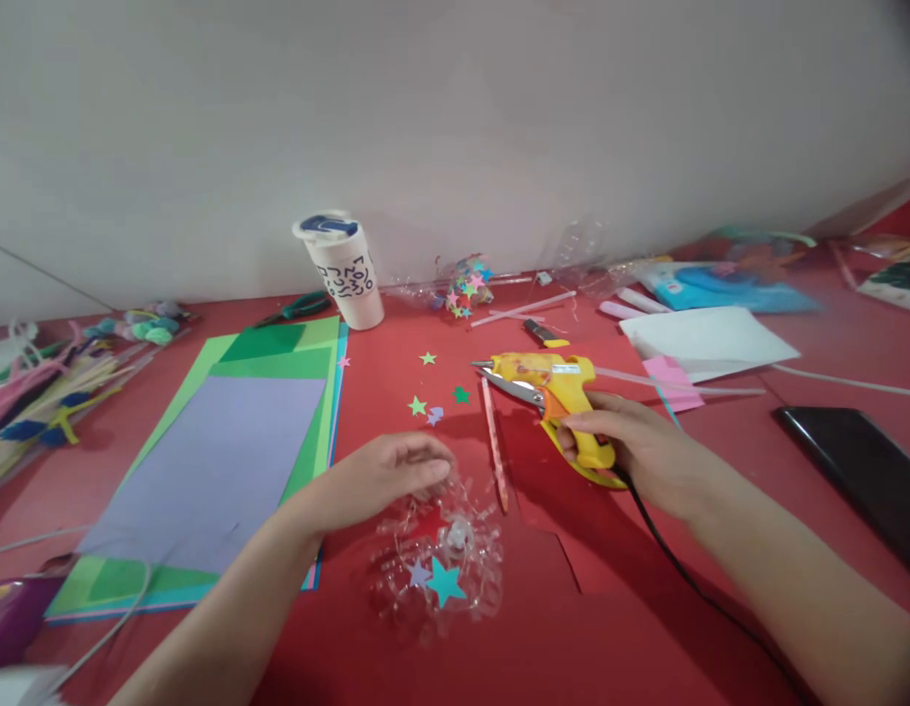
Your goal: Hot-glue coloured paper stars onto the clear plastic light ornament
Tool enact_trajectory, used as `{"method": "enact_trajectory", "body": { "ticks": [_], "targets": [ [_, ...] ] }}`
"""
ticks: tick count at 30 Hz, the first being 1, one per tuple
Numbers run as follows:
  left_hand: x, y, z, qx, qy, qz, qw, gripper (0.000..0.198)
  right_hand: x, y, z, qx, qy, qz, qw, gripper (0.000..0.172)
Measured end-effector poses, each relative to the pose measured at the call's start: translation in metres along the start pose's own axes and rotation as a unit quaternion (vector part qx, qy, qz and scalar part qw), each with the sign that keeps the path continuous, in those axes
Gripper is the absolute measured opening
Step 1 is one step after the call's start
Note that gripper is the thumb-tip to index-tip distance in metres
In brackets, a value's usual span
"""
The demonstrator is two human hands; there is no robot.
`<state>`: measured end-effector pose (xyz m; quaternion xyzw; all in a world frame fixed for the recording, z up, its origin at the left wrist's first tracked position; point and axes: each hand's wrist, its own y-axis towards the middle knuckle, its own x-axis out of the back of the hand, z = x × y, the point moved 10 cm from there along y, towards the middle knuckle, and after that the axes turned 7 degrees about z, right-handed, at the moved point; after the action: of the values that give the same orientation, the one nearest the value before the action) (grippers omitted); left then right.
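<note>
Gripping a yellow glue gun [579, 397], the right hand [638, 441] is wrapping its fingers around the handle, closed on it, while the nozzle is pointing left above the red table [514, 657]. A black cord [674, 566] is trailing from the base of the handle and running along below the wrist. Scissors [520, 389] are lying beneath the glue gun, their silver blades and part of a yellow handle showing. The left hand [385, 476] is reaching over the upper edge of a clear plastic ornament [462, 534], its fingers bending and lying close together; whether they are pinching the plastic or merely touching it, I cannot tell. That ornament is sitting on the near part of the table, between the two forearms, its outline blurring, and a turquoise star [445, 582] and a lilac star [420, 573] are showing on its lower side. A pink patterned pencil [494, 446] is lying between the ornament and the glue gun. Beyond the left hand, a light green star [418, 405] and a dark green star [462, 395] are resting on the red surface, well short of a white cup [352, 284] that is standing near the wall
</note>
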<state>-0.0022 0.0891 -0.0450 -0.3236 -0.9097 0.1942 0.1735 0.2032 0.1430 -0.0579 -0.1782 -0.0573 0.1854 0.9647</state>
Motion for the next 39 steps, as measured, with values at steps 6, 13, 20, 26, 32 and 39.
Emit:
{"method": "enact_trajectory", "body": {
  "ticks": [6,13,20,26,32,39],
  "targets": [
    [0.034,0.003,0.004,-0.009,0.093,-0.099,0.991,0.033,-0.008,-0.004,0.002,-0.012,0.067,0.024,0.997,0.014],
    [0.057,0.027,-0.011,-0.004,0.255,-0.226,0.940,0.008,-0.013,-0.004,0.003,0.006,0.091,0.042,0.995,0.015],
    [0.059,0.038,-0.013,0.025,0.313,-0.254,0.915,0.007,-0.017,-0.004,0.001,0.011,0.097,0.050,0.994,0.014],
    [0.057,0.043,-0.013,0.033,0.350,-0.249,0.903,0.010,-0.016,-0.003,-0.001,0.014,0.097,0.042,0.994,0.015],
    [0.053,0.042,-0.018,0.030,0.416,-0.255,0.873,0.007,-0.017,-0.003,0.003,0.014,0.095,0.038,0.995,0.015],
    [0.042,0.046,-0.026,0.037,0.513,-0.210,0.831,0.015,-0.015,-0.002,-0.001,0.013,0.094,0.036,0.995,0.016]
  ]
}}
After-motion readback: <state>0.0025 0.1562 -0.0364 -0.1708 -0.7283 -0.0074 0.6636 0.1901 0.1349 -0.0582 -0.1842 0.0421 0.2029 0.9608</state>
